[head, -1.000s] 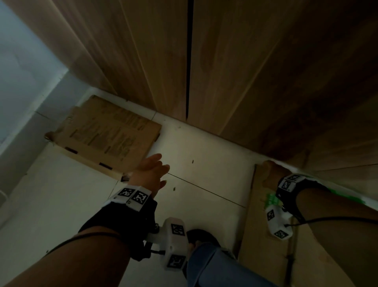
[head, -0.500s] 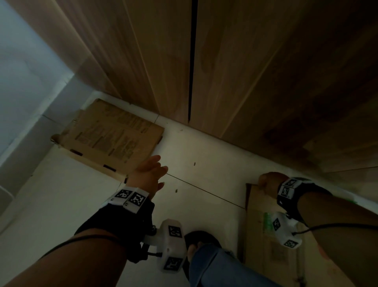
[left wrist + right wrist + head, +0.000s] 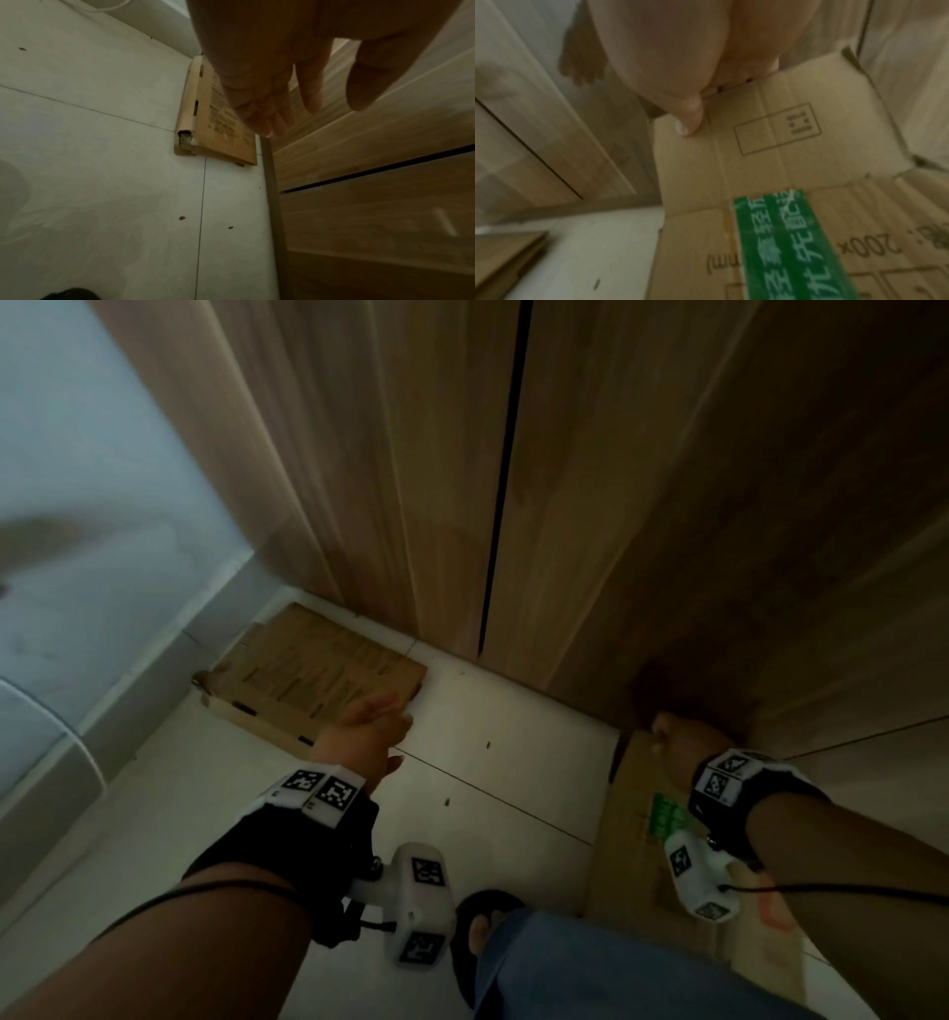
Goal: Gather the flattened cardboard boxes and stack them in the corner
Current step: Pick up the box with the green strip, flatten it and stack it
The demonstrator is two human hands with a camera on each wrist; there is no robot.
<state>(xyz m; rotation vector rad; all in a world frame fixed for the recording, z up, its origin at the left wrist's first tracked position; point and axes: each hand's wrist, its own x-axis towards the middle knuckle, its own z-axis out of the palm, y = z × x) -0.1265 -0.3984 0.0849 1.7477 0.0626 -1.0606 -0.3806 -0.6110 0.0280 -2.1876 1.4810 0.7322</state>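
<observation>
On green-taped cardboard box [image 3: 770, 142] – "200×" readable – right hand [image 3: 670, 60] grips; left hand [image 3: 270, 60] fingers slack.

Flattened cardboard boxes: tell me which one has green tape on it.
The flattened box with green tape is the one the right hand grips by its top edge. The other flattened box lies on the floor in the corner, showing none.

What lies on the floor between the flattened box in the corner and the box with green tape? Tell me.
Only bare white floor tile with a few dark specks separates the corner box from the green-taped box; the head view shows this.
</observation>
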